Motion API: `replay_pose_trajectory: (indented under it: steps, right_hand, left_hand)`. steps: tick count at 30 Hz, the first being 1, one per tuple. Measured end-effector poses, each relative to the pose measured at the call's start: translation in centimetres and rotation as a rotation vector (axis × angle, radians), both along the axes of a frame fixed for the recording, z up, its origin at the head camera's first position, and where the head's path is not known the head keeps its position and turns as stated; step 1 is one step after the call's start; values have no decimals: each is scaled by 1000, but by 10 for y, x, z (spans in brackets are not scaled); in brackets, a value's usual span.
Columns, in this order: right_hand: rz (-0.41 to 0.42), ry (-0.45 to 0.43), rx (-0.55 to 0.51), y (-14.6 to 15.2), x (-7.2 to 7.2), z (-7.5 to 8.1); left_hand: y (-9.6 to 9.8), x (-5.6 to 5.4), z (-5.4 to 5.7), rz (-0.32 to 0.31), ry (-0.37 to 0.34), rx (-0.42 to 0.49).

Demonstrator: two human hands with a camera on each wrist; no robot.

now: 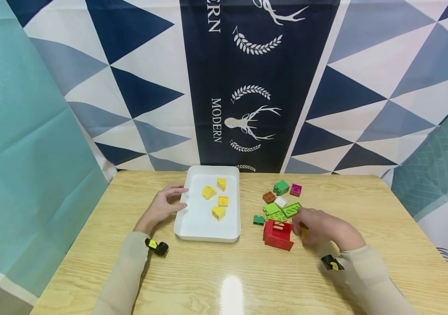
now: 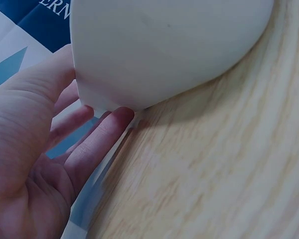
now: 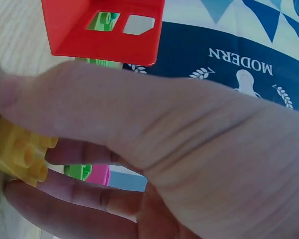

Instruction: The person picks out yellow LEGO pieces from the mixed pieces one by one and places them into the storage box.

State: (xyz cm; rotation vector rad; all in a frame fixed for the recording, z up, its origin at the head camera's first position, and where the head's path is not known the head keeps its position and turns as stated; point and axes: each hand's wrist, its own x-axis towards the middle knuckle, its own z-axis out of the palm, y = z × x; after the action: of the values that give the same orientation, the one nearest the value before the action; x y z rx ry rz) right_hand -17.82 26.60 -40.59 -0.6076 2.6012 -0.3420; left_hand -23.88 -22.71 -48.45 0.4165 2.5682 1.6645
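My left hand (image 1: pixel 162 206) touches the left wall of a white tray (image 1: pixel 208 239), thumb and fingertips against its side. Inside the tray lie several yellow bricks (image 1: pixel 223 201). In the left wrist view the fingers (image 2: pixel 102 144) reach the tray's lower corner. Over at the right, my right hand (image 1: pixel 322 227) pinches a yellow brick (image 3: pixel 20 152) low at the tabletop, thumb on one side and fingers on the other. Just left of that hand stands a red window-frame piece (image 1: pixel 278 236) with openings.
Behind the red piece is a loose group of bricks: lime green plates (image 1: pixel 275 212), a brown brick (image 1: pixel 269 197), a white brick (image 1: pixel 280 201), a green brick (image 1: pixel 281 187) and a magenta brick (image 1: pixel 296 190). A small dark green piece (image 1: pixel 258 220) lies nearer the tray. Patterned cloth hangs behind the table.
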Motion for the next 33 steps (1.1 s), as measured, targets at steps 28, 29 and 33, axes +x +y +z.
replay_pose_trajectory:
  steps: [28,29,33]
  right_hand:
    - [42,73,-16,0,2,0]
    - [46,93,-27,0,1,0]
    - [84,201,-70,2,1,1]
  left_hand:
    - [-3,1,0,5,-6,-3]
    - [-3,1,0,4,-6,-4]
    - [-2,0,0,-1,-7,-2]
